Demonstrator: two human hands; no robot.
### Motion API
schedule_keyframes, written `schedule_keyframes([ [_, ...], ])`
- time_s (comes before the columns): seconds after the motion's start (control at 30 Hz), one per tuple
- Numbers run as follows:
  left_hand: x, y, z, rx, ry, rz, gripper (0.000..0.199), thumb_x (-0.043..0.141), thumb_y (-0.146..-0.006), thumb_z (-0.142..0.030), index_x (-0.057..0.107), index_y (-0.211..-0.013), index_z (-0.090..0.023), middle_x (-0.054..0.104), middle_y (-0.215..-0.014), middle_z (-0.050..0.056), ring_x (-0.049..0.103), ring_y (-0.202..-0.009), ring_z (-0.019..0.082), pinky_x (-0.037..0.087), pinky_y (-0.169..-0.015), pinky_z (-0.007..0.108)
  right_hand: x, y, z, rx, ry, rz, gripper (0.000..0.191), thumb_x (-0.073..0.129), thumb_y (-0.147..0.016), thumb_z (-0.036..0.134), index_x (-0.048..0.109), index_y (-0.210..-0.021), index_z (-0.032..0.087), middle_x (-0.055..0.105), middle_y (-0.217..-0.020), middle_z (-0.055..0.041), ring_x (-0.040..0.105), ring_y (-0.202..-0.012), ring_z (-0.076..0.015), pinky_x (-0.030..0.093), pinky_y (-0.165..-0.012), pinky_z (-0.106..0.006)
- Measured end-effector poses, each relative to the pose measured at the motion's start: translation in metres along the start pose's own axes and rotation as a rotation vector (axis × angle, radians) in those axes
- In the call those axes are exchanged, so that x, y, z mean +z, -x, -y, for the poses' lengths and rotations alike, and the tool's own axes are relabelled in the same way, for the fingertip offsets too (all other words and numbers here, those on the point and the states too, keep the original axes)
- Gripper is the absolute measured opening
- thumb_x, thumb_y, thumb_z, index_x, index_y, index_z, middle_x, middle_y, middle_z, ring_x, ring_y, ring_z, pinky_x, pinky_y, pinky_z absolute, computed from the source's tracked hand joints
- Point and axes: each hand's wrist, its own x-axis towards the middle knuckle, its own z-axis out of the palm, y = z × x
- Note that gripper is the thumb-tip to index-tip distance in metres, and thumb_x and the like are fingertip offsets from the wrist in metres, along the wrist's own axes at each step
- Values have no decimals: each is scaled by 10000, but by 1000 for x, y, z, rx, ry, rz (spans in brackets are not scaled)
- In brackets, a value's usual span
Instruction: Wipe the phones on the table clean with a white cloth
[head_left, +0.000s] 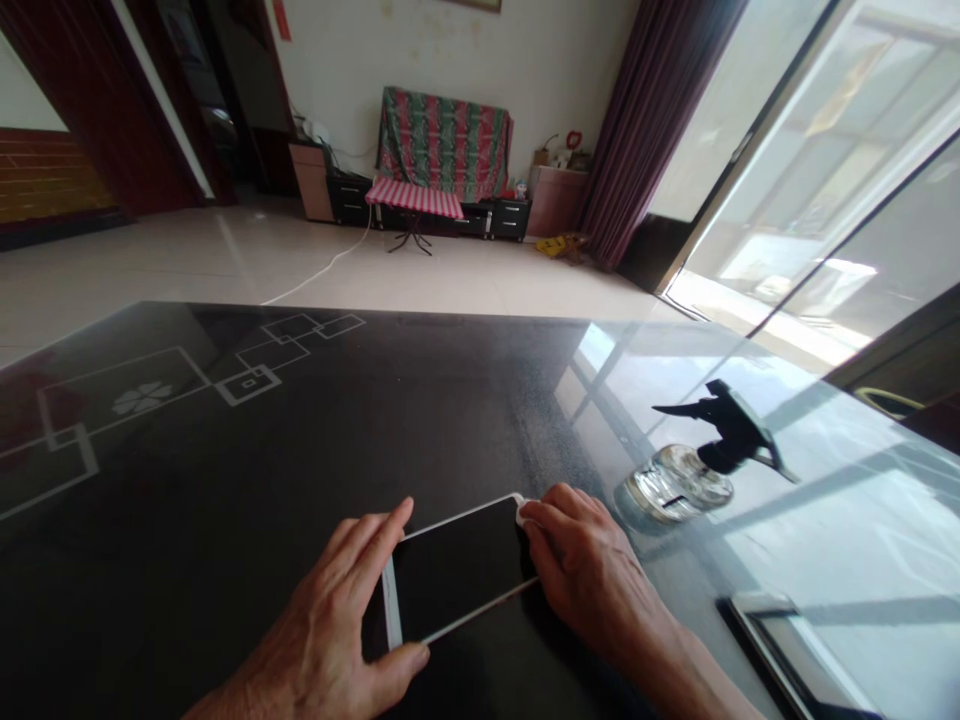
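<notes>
A phone-like device (465, 560) with a dark screen and white edges lies on the dark glossy table (315, 440). My left hand (337, 610) spans its left end, thumb at the near corner and fingers at the far corner. At the right end, my right hand (585, 560) has its fingers pressed together on a small white piece (522, 512) by the far corner; what this piece is cannot be made out. A clear spray bottle (679, 485) with a black trigger head stands just beyond my right hand.
A framed flat object (806, 655) lies at the table's near right. Across the floor are a low cabinet (510, 220) under a patterned cloth (446, 145) and a small stand with a striped top (415, 198). A purple curtain (645, 110) hangs beside the glass door.
</notes>
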Motion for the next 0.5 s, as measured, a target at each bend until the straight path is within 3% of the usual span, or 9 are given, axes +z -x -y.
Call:
schedule_keyframes([
  [0.2,3,1,2,-3,19,8,979,656,-632,-209,180,-1487,-230,508,-1336,97,495,-1204,300,481,-993,427,-9,9,5,40,63,81,274,426,-917,217,592,-700,209,513,-749,-29,503,-715,-173,380,-680,-319],
  [0.5,4,3,1,-11,12,-3,985,660,-634,-213,174,-1491,-234,477,-1392,118,465,-1247,354,436,-1023,508,12,-8,-9,-21,38,-61,243,400,-964,247,639,-946,208,544,-859,-48,516,-785,-170,409,-765,-326],
])
